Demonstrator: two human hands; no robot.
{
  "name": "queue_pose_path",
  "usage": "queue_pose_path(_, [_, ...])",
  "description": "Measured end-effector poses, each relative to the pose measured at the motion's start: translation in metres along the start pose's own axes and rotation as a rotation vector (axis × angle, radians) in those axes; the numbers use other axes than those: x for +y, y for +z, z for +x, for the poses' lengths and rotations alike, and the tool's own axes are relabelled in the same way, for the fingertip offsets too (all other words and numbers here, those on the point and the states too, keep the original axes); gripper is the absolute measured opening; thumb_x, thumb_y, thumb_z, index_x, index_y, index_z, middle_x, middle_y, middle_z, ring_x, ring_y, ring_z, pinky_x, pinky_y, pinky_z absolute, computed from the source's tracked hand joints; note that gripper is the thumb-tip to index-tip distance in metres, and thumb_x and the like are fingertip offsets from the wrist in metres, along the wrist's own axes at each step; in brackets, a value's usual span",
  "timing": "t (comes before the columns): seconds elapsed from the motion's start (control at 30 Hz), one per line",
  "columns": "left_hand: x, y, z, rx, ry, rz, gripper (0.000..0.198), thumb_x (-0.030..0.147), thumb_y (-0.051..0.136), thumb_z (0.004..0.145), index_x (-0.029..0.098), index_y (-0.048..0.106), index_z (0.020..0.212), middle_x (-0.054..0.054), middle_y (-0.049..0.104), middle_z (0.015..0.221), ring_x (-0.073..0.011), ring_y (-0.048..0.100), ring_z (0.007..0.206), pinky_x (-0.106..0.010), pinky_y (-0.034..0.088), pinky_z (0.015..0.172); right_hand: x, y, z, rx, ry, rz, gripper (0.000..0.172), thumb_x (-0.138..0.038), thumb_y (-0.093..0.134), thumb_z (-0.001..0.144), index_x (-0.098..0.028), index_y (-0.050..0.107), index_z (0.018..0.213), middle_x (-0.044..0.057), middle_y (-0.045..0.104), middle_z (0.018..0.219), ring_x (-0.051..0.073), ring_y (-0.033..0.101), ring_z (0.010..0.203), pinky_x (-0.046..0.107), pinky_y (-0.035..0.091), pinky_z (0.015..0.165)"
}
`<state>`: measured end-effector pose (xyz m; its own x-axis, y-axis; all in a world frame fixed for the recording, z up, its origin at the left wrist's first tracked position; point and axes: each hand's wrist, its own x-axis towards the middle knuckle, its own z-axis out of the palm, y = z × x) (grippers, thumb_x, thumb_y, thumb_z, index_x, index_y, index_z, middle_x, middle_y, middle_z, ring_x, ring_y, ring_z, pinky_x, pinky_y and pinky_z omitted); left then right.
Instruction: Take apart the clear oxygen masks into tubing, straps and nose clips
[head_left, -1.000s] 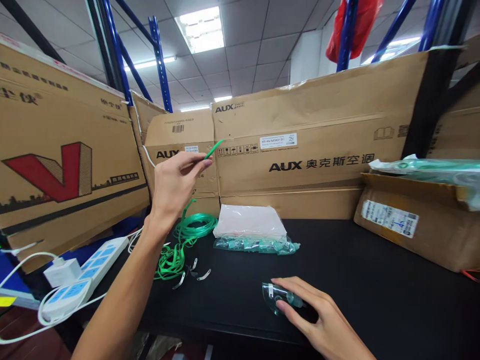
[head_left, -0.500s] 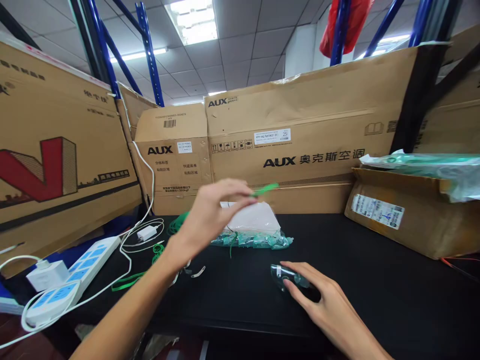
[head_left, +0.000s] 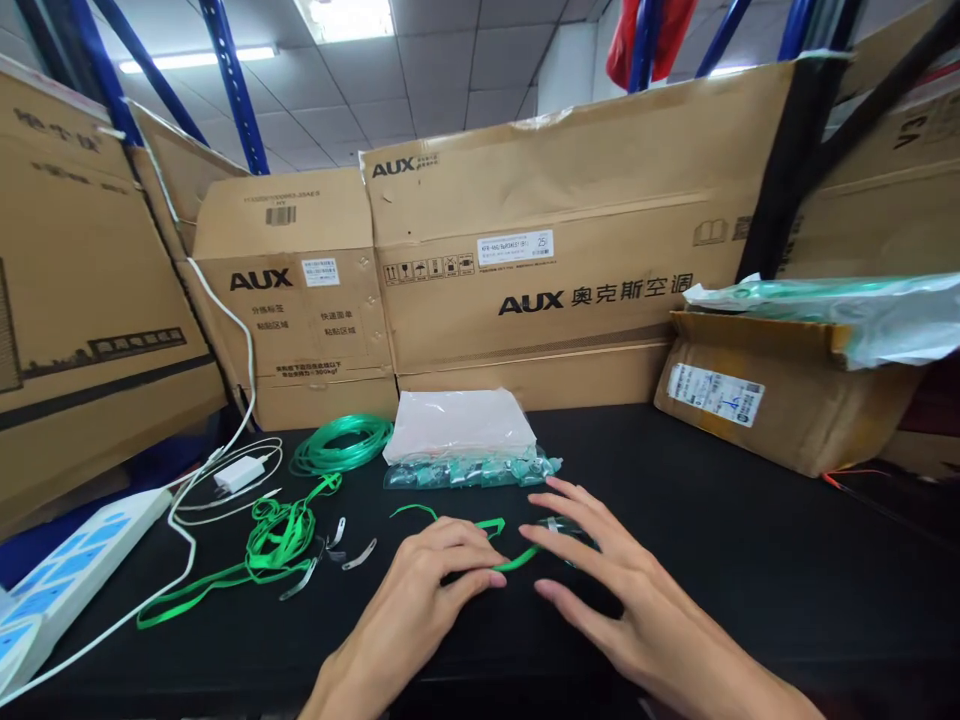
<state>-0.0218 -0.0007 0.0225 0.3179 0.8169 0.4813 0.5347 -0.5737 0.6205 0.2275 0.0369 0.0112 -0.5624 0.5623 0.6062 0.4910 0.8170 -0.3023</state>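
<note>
The left hand (head_left: 427, 590) lay near the front edge of the black desk (head_left: 750, 560), palm down and fingers curled, pinching a thin green elastic strap (head_left: 491, 525) between the thumb and the fingertips. The strap ran from that grip in a loose loop to the left and far side, and its other end reached right, towards the right hand (head_left: 600, 580). That hand was spread flat, none of its fingers closed around anything. Its fingertips rested on a small clear plastic mask piece (head_left: 562, 528) lying on the desk just beside the strap's right end; most of the piece was hidden beneath the fingers, so whether strap and piece touched could not be told.

Just beyond the hands lay a clear bag of pale green plastic parts (head_left: 465, 470), with a flat white plastic packet (head_left: 457, 425) on top of it. To the left of these sat a coil of green tubing (head_left: 341, 445), and nearer, a tangle of green straps (head_left: 281, 530) trailing towards the left front. A few small metal clips (head_left: 360, 555) lay between that tangle and the left hand. A white charger (head_left: 238, 472) with its cable and a white power strip (head_left: 45, 600) were at the far left. Large brown cardboard boxes (head_left: 562, 250) printed AUX stood along the back, and a smaller cardboard box (head_left: 750, 400) sat on the right.
</note>
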Motion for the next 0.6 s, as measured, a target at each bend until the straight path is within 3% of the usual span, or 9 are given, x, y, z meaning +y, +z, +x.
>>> queue_pose_path(0.1, [-0.003,0.0,-0.002,-0.017,-0.02,-0.032,0.023,0.015,0.075,0.095,0.034,0.085,0.105,0.004,0.081,0.105,-0.0188,0.069,0.112,-0.025,0.049,0.101,0.004,0.005,0.002,-0.066,-0.047,-0.009,0.021,-0.029,0.062,0.104,-0.031,0.078,0.117,0.006,0.067,0.143,0.033,0.047,0.149,0.064,0.033,0.124])
queue_pose_path(0.23, [-0.008,-0.001,-0.005,-0.044,-0.03,-0.02,0.019,0.016,0.072,0.098,0.03,0.084,0.098,0.003,0.08,0.102,-0.0188,0.07,0.108,-0.025,0.05,0.099,0.01,0.006,0.001,-0.081,-0.04,0.003,0.015,-0.025,0.063,0.102,-0.026,0.078,0.105,0.007,0.071,0.132,0.033,0.05,0.146,0.061,0.036,0.124])
queue_pose_path(0.3, [-0.006,0.001,-0.004,-0.073,-0.059,0.028,0.013,0.02,0.076,0.096,0.028,0.083,0.102,0.001,0.08,0.105,-0.0214,0.07,0.108,-0.031,0.05,0.1,0.007,0.004,0.002,-0.046,-0.077,0.011,0.016,-0.018,0.065,0.1,-0.027,0.077,0.107,0.005,0.075,0.123,0.031,0.058,0.139,0.06,0.034,0.125])
queue_pose_path(0.43, [0.002,0.011,0.003,-0.16,-0.159,0.195,0.041,0.032,0.088,0.085,0.031,0.076,0.125,-0.002,0.08,0.11,-0.0298,0.07,0.108,-0.052,0.044,0.107,-0.005,0.001,0.008,-0.041,-0.183,-0.046,0.027,-0.007,0.058,0.098,-0.026,0.074,0.108,0.001,0.079,0.096,0.026,0.073,0.115,0.058,0.036,0.125])
queue_pose_path(0.5, [0.0,0.017,0.007,-0.191,-0.115,0.266,0.027,0.033,0.079,0.094,0.032,0.078,0.121,-0.002,0.081,0.102,-0.0294,0.071,0.1,-0.051,0.048,0.099,-0.009,0.001,0.009,-0.05,-0.205,-0.111,0.028,-0.007,0.053,0.1,-0.025,0.074,0.105,0.003,0.08,0.091,0.026,0.075,0.102,0.054,0.049,0.116])
queue_pose_path(0.6, [-0.014,0.024,0.009,-0.167,-0.022,0.31,0.016,0.033,0.068,0.102,0.034,0.081,0.111,0.0,0.082,0.095,-0.0258,0.072,0.091,-0.041,0.051,0.086,-0.008,0.003,0.006,-0.028,-0.195,-0.149,0.026,-0.014,0.051,0.104,-0.025,0.075,0.104,0.005,0.079,0.087,0.025,0.074,0.085,0.041,0.065,0.087])
